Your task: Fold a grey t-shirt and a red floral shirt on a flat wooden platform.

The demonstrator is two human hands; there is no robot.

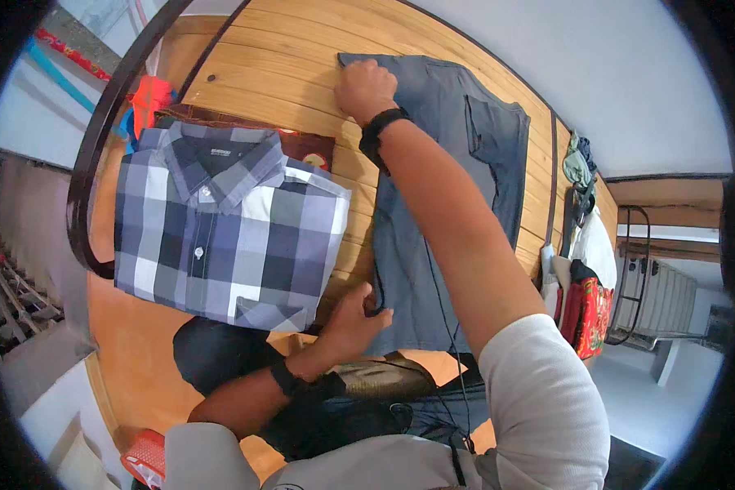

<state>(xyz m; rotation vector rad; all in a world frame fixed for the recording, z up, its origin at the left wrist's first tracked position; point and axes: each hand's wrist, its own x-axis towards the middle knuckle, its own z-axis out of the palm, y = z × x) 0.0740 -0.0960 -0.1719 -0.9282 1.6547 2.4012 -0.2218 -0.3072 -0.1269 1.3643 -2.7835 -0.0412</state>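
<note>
A dark grey garment, seemingly a shirt or trousers, lies lengthwise on a wooden slatted surface in front of me. My right hand is closed at its far left corner, gripping the cloth's edge. Near the garment's close left edge is my left hand, thumb and fingers bent around the border; whether it pinches the fabric is unclear. To the left lies a folded blue, white and grey checked shirt, collar away from me, on top of a brown patterned cloth.
A dark metal frame rail curves along the left. Bags hang at the right, one red and patterned, beside a white one. An orange-red item sits behind the checked shirt. A thin black cable runs over the grey garment.
</note>
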